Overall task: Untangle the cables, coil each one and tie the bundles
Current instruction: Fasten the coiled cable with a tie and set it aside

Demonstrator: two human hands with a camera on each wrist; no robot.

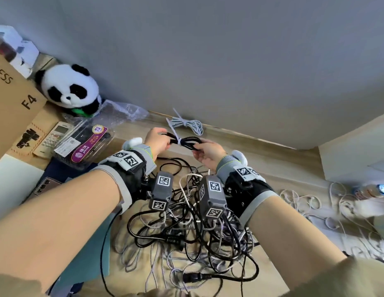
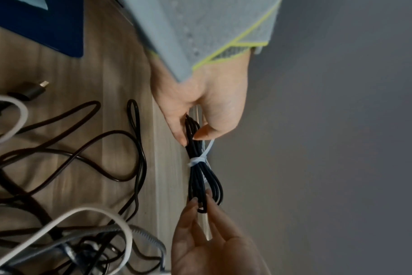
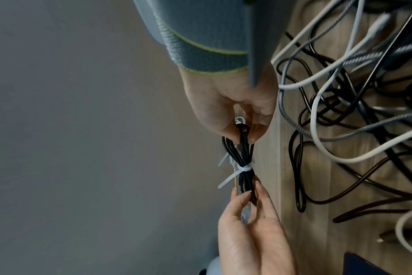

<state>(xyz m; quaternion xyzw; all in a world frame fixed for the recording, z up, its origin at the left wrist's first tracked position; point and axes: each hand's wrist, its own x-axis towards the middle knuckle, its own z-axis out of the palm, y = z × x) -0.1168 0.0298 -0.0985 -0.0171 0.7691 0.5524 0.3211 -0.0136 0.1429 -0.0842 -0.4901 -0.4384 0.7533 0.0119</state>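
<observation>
The desk (image 1: 272,159) runs along a grey wall, and most of it at 6 o'clock in the head view is covered by the tangle (image 1: 186,221) of black, white and braided cables, still knotted together. At 3 o'clock a white cable (image 1: 304,202) lies in loose loops. At 12 o'clock, against the wall, a pale cable bundle (image 1: 188,124) sits already coiled and tied.

Just nearer than that, held above the desk, is the black bundle (image 1: 186,142). Its long axis runs from 9 to 3 o'clock between the two hands. A white zip tie (image 1: 178,140) cinches it at the middle, its free tail pointing toward 11 o'clock.

The left hand (image 1: 158,142) has its grip closed on the 9 o'clock end, thumb and fingers pinching the strands. The right hand (image 1: 208,154) pinches the 3 o'clock loops between thumb and fingertips (image 2: 195,202); the left wrist view shows those loops fanning out just beyond the tie.

I judge this bundle to be finished or nearly so, though the tie's lock is too small to tell whether it is pulled fully tight. Both hands are equally near the bundle; the tied pale bundle lies at 12 o'clock of them, so setting this one down beside it would be a short reach forward.
</observation>
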